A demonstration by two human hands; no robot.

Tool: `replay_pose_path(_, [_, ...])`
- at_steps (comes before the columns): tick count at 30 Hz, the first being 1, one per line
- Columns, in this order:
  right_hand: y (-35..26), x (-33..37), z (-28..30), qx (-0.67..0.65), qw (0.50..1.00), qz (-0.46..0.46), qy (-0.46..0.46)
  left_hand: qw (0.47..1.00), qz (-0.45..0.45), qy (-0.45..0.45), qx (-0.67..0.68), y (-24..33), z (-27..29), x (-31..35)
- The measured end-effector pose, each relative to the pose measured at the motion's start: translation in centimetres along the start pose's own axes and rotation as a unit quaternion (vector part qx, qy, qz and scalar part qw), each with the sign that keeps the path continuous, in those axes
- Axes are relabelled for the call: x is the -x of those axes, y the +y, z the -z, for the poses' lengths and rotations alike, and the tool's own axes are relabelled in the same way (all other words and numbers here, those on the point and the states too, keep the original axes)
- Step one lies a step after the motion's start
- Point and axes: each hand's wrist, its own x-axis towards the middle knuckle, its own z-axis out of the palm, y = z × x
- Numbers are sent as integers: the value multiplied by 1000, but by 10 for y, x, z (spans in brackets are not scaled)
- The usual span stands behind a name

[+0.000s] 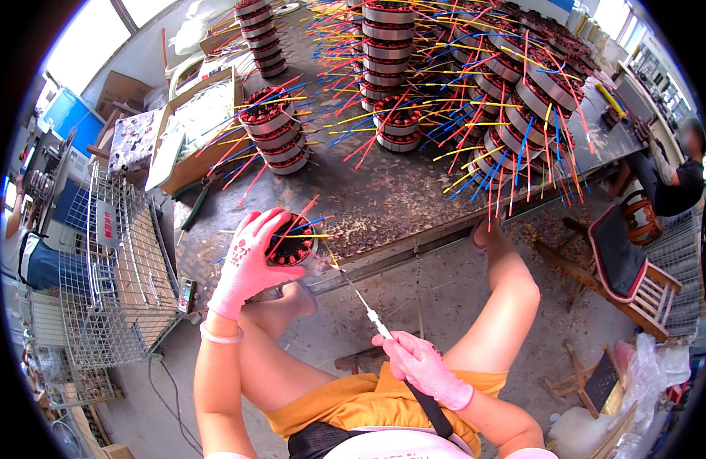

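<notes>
Both hands grip: left hand [249, 260] fingers wrap a stator [290, 246]; right hand [423, 366] fingers pinch a white-handled tool [372, 315].

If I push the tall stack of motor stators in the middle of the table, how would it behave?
The tall stack would probably resist, since the metal rings look heavy. Being tall and narrow, it may tip or shed its upper rings. Its coloured wires stick out loosely and would likely flex and snag neighbouring stacks.

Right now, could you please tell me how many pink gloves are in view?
2: the left hand wears one, gripping a motor stator at the bench edge; the right hand wears the other, holding a thin tool.
</notes>
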Motion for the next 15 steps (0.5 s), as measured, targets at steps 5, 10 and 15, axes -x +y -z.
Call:
replay_pose_path(5, [-7, 3, 2, 12, 1000, -12, 7, 1000, -2, -5, -2, 2, 2, -1])
replay_pose_path(10, [-27, 10, -6, 21, 1000, -18, 9, 997, -59, -51, 28, -4, 9, 2])
replay_pose_path(15, [-15, 6, -3, 9, 1000, -3, 7, 999, -29, -37, -3, 3, 6, 1])
